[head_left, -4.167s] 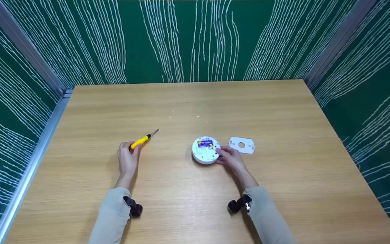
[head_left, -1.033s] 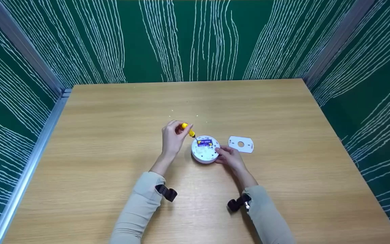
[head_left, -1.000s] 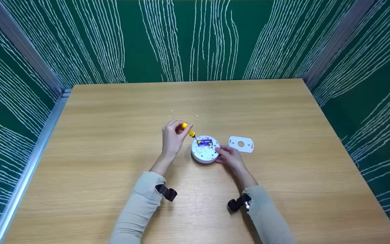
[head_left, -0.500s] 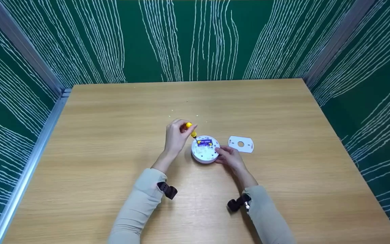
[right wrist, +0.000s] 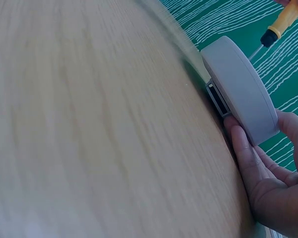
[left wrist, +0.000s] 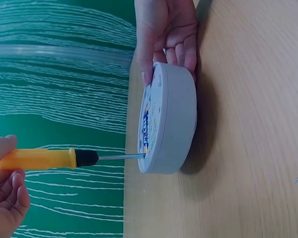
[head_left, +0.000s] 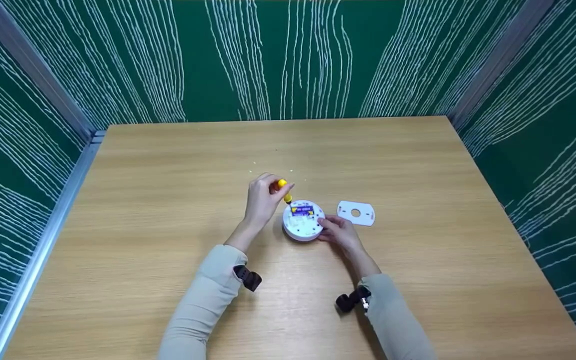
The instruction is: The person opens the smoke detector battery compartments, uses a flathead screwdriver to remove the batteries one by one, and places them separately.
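My left hand [head_left: 262, 200] pinches the handle of a yellow screwdriver [left wrist: 44, 158] with a black collar and a steel shaft. Its tip meets the face of a round white device [head_left: 304, 229], close to the rim beside a purple-and-yellow patch that looks like a battery. With fingers under the edge and thumb on the face, my right hand [head_left: 343, 234] grips the device from the right. In the right wrist view, a dark rectangular opening [right wrist: 218, 98] shows on the device's underside, just off the wood. The exact spot under the tip is too small to make out.
A flat white plate [head_left: 363, 215] with a central hole lies right of the device, beyond my right hand. Tiny pale specks [head_left: 291, 171] dot the wooden table [head_left: 193, 150] farther back. Green walls with white streaks [head_left: 318, 60] enclose the table's back and sides.
My left hand has brought the screwdriver from the left over to the device. Over the last second it shifts slightly right and the screwdriver tilts more upright. The right hand and device stay put.
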A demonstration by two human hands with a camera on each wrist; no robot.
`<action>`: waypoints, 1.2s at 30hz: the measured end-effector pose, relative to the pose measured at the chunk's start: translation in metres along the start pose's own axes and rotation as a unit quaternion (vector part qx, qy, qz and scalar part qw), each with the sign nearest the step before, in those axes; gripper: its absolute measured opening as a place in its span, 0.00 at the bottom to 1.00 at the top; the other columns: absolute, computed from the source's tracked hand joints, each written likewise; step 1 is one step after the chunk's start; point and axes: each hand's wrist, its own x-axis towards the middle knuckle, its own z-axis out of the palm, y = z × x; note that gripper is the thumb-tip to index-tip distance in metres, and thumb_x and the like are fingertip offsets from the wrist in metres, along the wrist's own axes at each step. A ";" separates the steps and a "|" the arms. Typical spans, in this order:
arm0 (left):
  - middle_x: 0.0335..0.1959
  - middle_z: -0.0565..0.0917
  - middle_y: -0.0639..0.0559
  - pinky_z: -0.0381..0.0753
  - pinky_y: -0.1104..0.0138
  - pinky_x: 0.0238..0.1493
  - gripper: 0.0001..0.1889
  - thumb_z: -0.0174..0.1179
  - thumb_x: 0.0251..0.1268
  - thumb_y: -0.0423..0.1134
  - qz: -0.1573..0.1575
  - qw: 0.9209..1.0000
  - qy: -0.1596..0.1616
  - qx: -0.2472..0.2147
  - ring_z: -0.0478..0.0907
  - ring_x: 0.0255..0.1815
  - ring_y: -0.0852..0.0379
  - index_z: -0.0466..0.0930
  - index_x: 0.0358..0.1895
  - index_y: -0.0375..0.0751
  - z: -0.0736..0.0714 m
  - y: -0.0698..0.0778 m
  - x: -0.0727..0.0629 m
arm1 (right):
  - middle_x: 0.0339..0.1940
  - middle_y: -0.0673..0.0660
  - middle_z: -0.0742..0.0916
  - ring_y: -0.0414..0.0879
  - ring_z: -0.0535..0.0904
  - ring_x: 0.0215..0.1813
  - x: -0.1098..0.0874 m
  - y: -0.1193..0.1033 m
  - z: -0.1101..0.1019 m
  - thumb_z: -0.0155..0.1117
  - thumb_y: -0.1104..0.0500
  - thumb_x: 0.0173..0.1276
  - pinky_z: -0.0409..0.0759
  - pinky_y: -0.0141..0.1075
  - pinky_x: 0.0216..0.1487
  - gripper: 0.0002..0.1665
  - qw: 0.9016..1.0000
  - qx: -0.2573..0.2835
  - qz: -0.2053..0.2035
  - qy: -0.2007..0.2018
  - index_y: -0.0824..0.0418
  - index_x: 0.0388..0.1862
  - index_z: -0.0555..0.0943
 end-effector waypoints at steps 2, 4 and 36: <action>0.22 0.74 0.51 0.68 0.74 0.22 0.09 0.63 0.52 0.39 -0.002 1.000 -0.003 0.002 0.68 0.23 0.60 0.81 0.27 0.34 0.000 0.001 0.001 | 0.30 0.59 0.80 0.45 0.79 0.28 -0.001 0.000 0.000 0.57 0.63 0.62 0.80 0.34 0.33 0.24 1.000 0.001 -0.002 0.000 0.77 0.52 0.67; 0.21 0.74 0.51 0.68 0.74 0.22 0.09 0.63 0.52 0.39 -0.004 1.000 -0.005 0.006 0.68 0.23 0.60 0.81 0.27 0.34 0.001 0.001 0.001 | 0.30 0.59 0.81 0.45 0.79 0.28 -0.001 0.000 0.000 0.57 0.63 0.62 0.80 0.34 0.33 0.23 1.000 0.003 -0.006 0.000 0.77 0.52 0.68; 0.19 0.72 0.50 0.66 0.75 0.19 0.09 0.61 0.55 0.36 0.002 0.999 0.044 0.008 0.66 0.20 0.59 0.80 0.25 0.31 -0.007 -0.017 -0.005 | 0.32 0.58 0.81 0.45 0.79 0.27 0.001 0.001 0.000 0.59 0.64 0.61 0.80 0.37 0.33 0.21 1.000 0.006 -0.012 0.007 0.74 0.49 0.70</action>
